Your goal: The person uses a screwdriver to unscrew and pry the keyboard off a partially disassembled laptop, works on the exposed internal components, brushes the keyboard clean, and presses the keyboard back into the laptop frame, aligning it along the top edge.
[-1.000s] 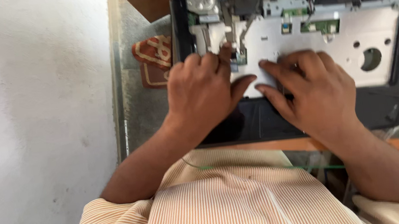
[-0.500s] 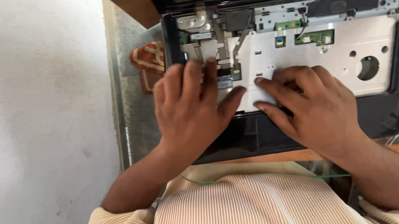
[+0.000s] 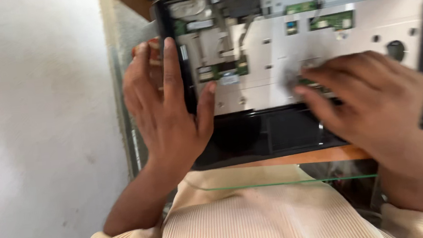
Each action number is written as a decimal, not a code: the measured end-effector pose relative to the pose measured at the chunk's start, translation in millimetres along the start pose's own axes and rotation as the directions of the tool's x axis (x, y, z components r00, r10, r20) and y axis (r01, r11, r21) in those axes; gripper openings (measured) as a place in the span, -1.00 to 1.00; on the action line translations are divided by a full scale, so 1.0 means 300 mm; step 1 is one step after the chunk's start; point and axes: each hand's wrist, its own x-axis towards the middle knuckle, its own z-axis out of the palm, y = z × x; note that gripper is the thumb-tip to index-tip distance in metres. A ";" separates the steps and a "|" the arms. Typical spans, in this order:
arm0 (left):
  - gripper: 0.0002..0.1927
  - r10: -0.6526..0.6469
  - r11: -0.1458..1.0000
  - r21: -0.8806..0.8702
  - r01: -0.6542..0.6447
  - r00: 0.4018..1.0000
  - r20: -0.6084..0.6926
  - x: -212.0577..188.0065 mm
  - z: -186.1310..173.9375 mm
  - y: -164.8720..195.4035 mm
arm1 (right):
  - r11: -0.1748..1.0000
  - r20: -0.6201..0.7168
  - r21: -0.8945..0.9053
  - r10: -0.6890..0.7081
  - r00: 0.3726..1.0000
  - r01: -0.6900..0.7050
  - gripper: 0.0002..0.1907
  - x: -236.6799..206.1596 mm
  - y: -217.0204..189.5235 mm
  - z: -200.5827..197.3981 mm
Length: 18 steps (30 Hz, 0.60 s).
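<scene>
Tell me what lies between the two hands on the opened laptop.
In the head view, between the left hand and the right hand lies bare silver metal plate of the laptop, with a small green circuit board near the left thumb.

Your right hand (image 3: pixel 370 101) is motion-blurred, so you can't tell what its fingertips touch on the opened laptop (image 3: pixel 290 75). Laptop's far edge and right corner are cut off by the frame. Your left hand (image 3: pixel 166 105) hides its near-left corner and most of the orange object (image 3: pixel 153 49) beside it.
</scene>
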 end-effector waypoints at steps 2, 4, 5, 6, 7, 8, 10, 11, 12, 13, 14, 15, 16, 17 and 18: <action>-0.25 -0.122 0.993 0.008 0.122 0.993 0.004 -0.033 -0.014 0.005 | 1.000 0.032 0.002 -0.027 0.999 0.027 -0.76 -0.002 0.001 -0.008; -0.36 -0.177 0.984 0.037 0.176 0.984 0.027 -0.068 -0.034 0.017 | 0.997 0.049 0.032 -0.073 0.996 0.072 -0.74 0.005 -0.013 -0.002; -0.42 -0.201 0.979 0.043 0.200 0.979 0.039 -0.079 -0.039 0.020 | 0.995 0.058 0.038 -0.090 0.994 0.088 -0.72 0.013 -0.022 0.004; -0.43 -0.220 0.975 0.040 0.217 0.972 0.084 -0.084 -0.041 0.018 | 0.995 0.070 0.034 -0.091 0.993 0.089 -0.71 0.019 -0.041 0.013; -0.45 -0.236 0.972 0.028 0.234 0.962 0.135 -0.088 -0.038 0.021 | 0.996 0.089 0.026 -0.088 0.992 0.086 -0.69 0.023 -0.058 0.016; -0.46 -0.249 0.968 0.012 0.251 0.951 0.186 -0.091 -0.038 0.028 | 0.995 0.108 0.015 -0.102 0.989 0.101 -0.68 0.025 -0.078 0.012; -0.46 -0.227 0.974 0.008 0.228 0.965 0.128 -0.088 -0.029 0.038 | 0.992 0.132 -0.016 -0.121 0.984 0.124 -0.66 0.035 -0.117 0.013; -0.45 -0.217 0.976 0.002 0.218 0.971 0.101 -0.088 -0.031 0.044 | 0.994 0.157 -0.021 -0.101 0.982 0.105 -0.66 0.041 -0.127 0.006; -0.45 -0.242 0.970 -0.004 0.245 0.960 0.139 -0.087 -0.035 0.052 | 0.996 0.187 -0.024 -0.085 0.979 0.091 -0.65 0.047 -0.139 -0.003; -0.44 -0.265 0.963 -0.003 0.269 0.948 0.174 -0.082 -0.041 0.052 | 0.997 0.210 -0.023 -0.071 0.975 0.077 -0.65 0.053 -0.151 -0.011; -0.43 -0.280 0.958 0.000 0.286 0.939 0.201 -0.070 -0.046 0.047 | 0.996 0.212 -0.017 -0.086 0.973 0.092 -0.65 0.059 -0.160 -0.021; -0.43 -0.258 0.966 0.013 0.259 0.954 0.151 -0.048 -0.043 0.037 | 0.994 0.210 -0.019 -0.097 0.973 0.103 -0.66 0.066 -0.166 -0.029; -0.43 -0.231 0.973 0.023 0.230 0.967 0.104 -0.021 -0.038 0.024 | 0.994 0.211 -0.023 -0.103 0.972 0.110 -0.66 0.069 -0.170 -0.039; -0.43 -0.203 0.979 0.031 0.201 0.977 0.066 0.007 -0.033 0.014 | 0.993 0.190 -0.031 -0.110 0.976 0.118 -0.66 0.069 -0.176 -0.046; -0.45 -0.206 0.977 0.069 0.202 0.977 0.048 0.040 -0.014 0.007 | 0.991 0.182 -0.044 -0.115 0.977 0.124 -0.66 0.065 -0.180 -0.051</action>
